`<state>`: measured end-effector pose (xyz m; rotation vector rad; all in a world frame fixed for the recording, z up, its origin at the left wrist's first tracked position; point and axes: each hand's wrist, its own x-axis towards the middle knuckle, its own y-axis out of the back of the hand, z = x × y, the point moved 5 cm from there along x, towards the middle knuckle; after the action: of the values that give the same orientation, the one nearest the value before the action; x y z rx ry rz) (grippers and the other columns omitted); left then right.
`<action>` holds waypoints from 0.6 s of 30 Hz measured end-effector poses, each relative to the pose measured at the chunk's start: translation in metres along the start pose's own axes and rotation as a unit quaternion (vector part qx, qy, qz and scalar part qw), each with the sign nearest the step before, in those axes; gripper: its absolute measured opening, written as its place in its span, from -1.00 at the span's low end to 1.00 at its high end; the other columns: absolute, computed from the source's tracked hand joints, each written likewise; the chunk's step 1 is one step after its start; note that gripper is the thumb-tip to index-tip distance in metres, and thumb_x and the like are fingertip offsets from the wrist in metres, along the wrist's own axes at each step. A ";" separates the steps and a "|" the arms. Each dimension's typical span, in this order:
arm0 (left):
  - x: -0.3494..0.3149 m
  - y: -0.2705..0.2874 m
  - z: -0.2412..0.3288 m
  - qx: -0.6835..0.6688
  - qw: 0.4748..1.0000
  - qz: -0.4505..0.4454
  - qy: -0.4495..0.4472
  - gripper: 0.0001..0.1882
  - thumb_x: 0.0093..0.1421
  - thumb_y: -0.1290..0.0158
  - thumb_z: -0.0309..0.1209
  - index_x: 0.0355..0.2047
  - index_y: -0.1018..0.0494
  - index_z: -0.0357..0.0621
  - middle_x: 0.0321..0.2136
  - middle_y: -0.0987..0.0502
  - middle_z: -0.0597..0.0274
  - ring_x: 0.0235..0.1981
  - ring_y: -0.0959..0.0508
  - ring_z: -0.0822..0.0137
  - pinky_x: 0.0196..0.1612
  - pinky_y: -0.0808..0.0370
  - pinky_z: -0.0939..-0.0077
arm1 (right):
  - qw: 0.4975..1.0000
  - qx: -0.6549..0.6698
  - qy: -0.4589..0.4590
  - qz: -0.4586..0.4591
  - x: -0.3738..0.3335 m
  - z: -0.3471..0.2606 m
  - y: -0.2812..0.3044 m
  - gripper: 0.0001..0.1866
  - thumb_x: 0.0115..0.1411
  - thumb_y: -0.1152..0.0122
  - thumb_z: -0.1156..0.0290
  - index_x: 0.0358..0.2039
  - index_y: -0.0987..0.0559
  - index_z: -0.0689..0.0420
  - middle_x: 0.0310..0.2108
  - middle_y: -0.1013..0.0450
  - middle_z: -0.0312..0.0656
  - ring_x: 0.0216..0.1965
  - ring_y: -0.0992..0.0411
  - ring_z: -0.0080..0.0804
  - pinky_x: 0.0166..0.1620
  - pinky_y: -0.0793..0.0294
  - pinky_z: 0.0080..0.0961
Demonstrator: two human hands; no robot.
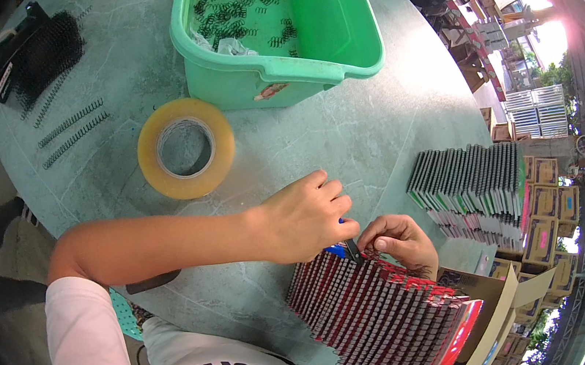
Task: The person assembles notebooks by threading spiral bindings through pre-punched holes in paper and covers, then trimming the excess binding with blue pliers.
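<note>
My left hand reaches in from the left, closed round a pair of blue-handled pliers, most of the handles hidden under the fingers. Their dark jaws rest at the upper edge of a stack of red spiral-bound notebooks, whose dark coils lie in rows facing up. Opposite it, my right hand curls over the far corner of the stack. Its thumb and forefinger pinch at a coil end beside the jaws; the other fingers are partly hidden.
A green plastic tub holds several loose black coils. A roll of tape lies near it. Loose coils and a black bundle of them lie at the far left. More spiral notebooks stand at right, above an open cardboard box.
</note>
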<state>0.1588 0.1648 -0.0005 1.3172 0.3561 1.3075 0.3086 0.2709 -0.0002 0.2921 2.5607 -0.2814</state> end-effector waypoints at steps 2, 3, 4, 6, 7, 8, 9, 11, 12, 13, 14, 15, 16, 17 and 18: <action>0.000 -0.006 -0.001 -0.027 0.999 -0.022 0.000 -0.82 -0.15 -0.13 -0.33 -0.49 -0.42 -0.02 -0.55 -0.40 0.30 -0.44 -0.46 0.31 -0.33 -0.36 0.44 | 1.000 -0.003 -0.007 -0.019 0.000 0.002 0.000 -0.69 0.22 -0.09 0.29 -0.27 -0.53 0.34 -0.31 -0.51 -0.11 -0.23 -0.44 -0.45 -0.10 -0.40 -0.49; 0.000 -0.008 -0.002 -0.025 0.999 -0.031 0.003 -0.84 -0.13 -0.12 -0.34 -0.51 -0.41 -0.02 -0.57 -0.40 0.31 -0.47 -0.46 0.31 -0.36 -0.36 0.44 | 0.999 -0.005 -0.007 -0.033 0.001 0.002 -0.001 -0.69 0.24 -0.06 0.31 -0.24 -0.52 0.35 -0.28 -0.50 -0.09 -0.21 -0.43 -0.44 -0.08 -0.39 -0.47; 0.001 -0.010 -0.003 -0.024 0.999 -0.040 0.005 -0.85 -0.12 -0.11 -0.34 -0.52 -0.40 -0.03 -0.58 -0.40 0.32 -0.50 -0.46 0.31 -0.39 -0.36 0.45 | 0.999 -0.006 -0.008 -0.045 0.001 0.001 -0.003 -0.69 0.25 -0.04 0.33 -0.22 -0.50 0.36 -0.26 -0.49 -0.07 -0.18 -0.43 -0.43 -0.05 -0.38 -0.46; 0.000 -0.014 -0.005 -0.030 0.998 -0.052 0.012 -0.86 -0.12 -0.11 -0.35 -0.54 -0.38 -0.04 -0.59 -0.40 0.31 -0.55 -0.46 0.30 -0.43 -0.36 0.44 | 0.992 0.117 -0.038 -0.004 0.002 0.004 -0.015 -0.64 0.22 -0.04 0.31 -0.18 -0.44 0.42 -0.26 -0.47 -0.01 -0.20 -0.44 -0.33 -0.10 -0.43 -0.41; -0.001 -0.015 -0.005 -0.036 0.998 -0.055 0.019 -0.85 -0.13 -0.12 -0.35 -0.55 -0.38 -0.04 -0.60 -0.40 0.31 -0.57 -0.46 0.29 -0.45 -0.36 0.43 | 0.983 0.177 -0.052 0.015 0.001 0.006 -0.019 -0.61 0.21 -0.04 0.31 -0.16 -0.41 0.44 -0.26 -0.46 0.01 -0.21 -0.45 -0.29 -0.13 -0.45 -0.38; -0.002 -0.017 -0.006 -0.042 0.997 -0.059 0.026 -0.84 -0.13 -0.12 -0.35 -0.55 -0.37 -0.04 -0.60 -0.41 0.30 -0.59 -0.46 0.28 -0.47 -0.36 0.42 | 0.976 0.211 -0.047 0.000 0.000 0.008 -0.020 -0.58 0.22 -0.01 0.27 -0.13 -0.39 0.45 -0.23 -0.44 0.04 -0.19 -0.45 -0.27 -0.09 -0.43 -0.36; -0.005 -0.017 -0.006 -0.043 0.997 -0.053 0.029 -0.82 -0.15 -0.13 -0.34 -0.54 -0.38 -0.05 -0.59 -0.41 0.29 -0.57 -0.46 0.28 -0.45 -0.36 0.43 | 0.968 0.245 -0.044 -0.016 -0.001 0.010 -0.021 -0.55 0.23 0.01 0.24 -0.10 -0.37 0.45 -0.19 -0.43 0.07 -0.16 -0.44 -0.25 -0.04 -0.40 -0.34; -0.004 -0.011 -0.004 -0.052 0.997 -0.042 0.026 -0.78 -0.18 -0.16 -0.33 -0.51 -0.39 -0.06 -0.57 -0.41 0.28 -0.52 -0.46 0.27 -0.41 -0.36 0.43 | 0.956 0.291 -0.028 -0.028 -0.004 0.017 -0.019 -0.48 0.24 0.03 0.16 -0.08 -0.35 0.46 -0.17 -0.42 0.10 -0.13 -0.43 -0.20 -0.01 -0.39 -0.28; -0.002 -0.007 -0.004 -0.052 0.998 -0.029 0.017 -0.76 -0.19 -0.17 -0.32 -0.49 -0.40 -0.07 -0.56 -0.41 0.28 -0.50 -0.46 0.28 -0.39 -0.36 0.43 | 0.953 0.300 -0.017 -0.030 -0.004 0.021 -0.017 -0.45 0.24 0.03 0.12 -0.09 -0.34 0.47 -0.17 -0.41 0.10 -0.12 -0.43 -0.18 -0.01 -0.40 -0.25; -0.001 -0.001 -0.008 -0.051 0.998 -0.017 0.011 -0.73 -0.21 -0.18 -0.32 -0.47 -0.40 -0.07 -0.54 -0.41 0.28 -0.47 -0.46 0.28 -0.37 -0.36 0.43 | 0.950 0.309 -0.007 -0.036 -0.002 0.024 -0.015 -0.41 0.23 0.03 0.08 -0.10 -0.34 0.48 -0.18 -0.41 0.10 -0.12 -0.43 -0.15 -0.02 -0.41 -0.22; 0.000 0.002 -0.009 -0.050 0.999 -0.005 0.004 -0.71 -0.22 -0.19 -0.32 -0.45 -0.41 -0.07 -0.53 -0.41 0.27 -0.45 -0.46 0.29 -0.35 -0.36 0.43 | 0.943 0.328 -0.001 -0.047 0.000 0.026 -0.014 -0.38 0.23 0.06 0.04 -0.10 -0.33 0.49 -0.16 -0.40 0.12 -0.11 -0.42 -0.13 -0.02 -0.42 -0.22; 0.001 0.002 -0.008 -0.041 0.999 0.002 0.001 -0.70 -0.23 -0.19 -0.32 -0.44 -0.42 -0.07 -0.52 -0.41 0.27 -0.43 -0.46 0.29 -0.33 -0.35 0.43 | 0.936 0.348 0.005 -0.058 0.001 0.028 -0.013 -0.35 0.24 0.09 0.00 -0.09 -0.33 0.49 -0.14 -0.39 0.14 -0.10 -0.42 -0.12 -0.02 -0.42 -0.21; 0.003 0.002 -0.007 -0.030 1.000 0.008 -0.001 -0.69 -0.23 -0.19 -0.32 -0.42 -0.43 -0.07 -0.52 -0.41 0.27 -0.42 -0.45 0.30 -0.32 -0.35 0.43 | 0.928 0.367 0.011 -0.071 0.003 0.028 -0.012 -0.32 0.24 0.11 -0.05 -0.09 -0.32 0.49 -0.13 -0.38 0.17 -0.09 -0.42 -0.10 -0.02 -0.42 -0.20; 0.005 0.003 -0.006 -0.020 1.000 0.015 -0.003 -0.68 -0.23 -0.19 -0.32 -0.41 -0.43 -0.07 -0.51 -0.41 0.27 -0.40 -0.45 0.30 -0.31 -0.35 0.43 | 0.929 0.363 0.008 -0.070 0.005 0.031 -0.012 -0.33 0.25 0.13 -0.04 -0.07 -0.33 0.46 -0.12 -0.39 0.15 -0.09 -0.41 -0.12 -0.01 -0.40 -0.22; 0.006 0.003 -0.005 -0.020 1.000 0.021 -0.006 -0.68 -0.23 -0.19 -0.32 -0.41 -0.43 -0.07 -0.51 -0.41 0.29 -0.41 -0.44 0.31 -0.31 -0.34 0.43 | 0.931 0.359 0.004 -0.068 0.007 0.033 -0.011 -0.35 0.25 0.15 -0.04 -0.06 -0.34 0.43 -0.12 -0.39 0.14 -0.09 -0.41 -0.13 -0.01 -0.38 -0.24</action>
<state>0.1553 0.1719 0.0033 1.3042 0.2937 1.3339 0.3162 0.2527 -0.0297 0.3740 2.3901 -1.2753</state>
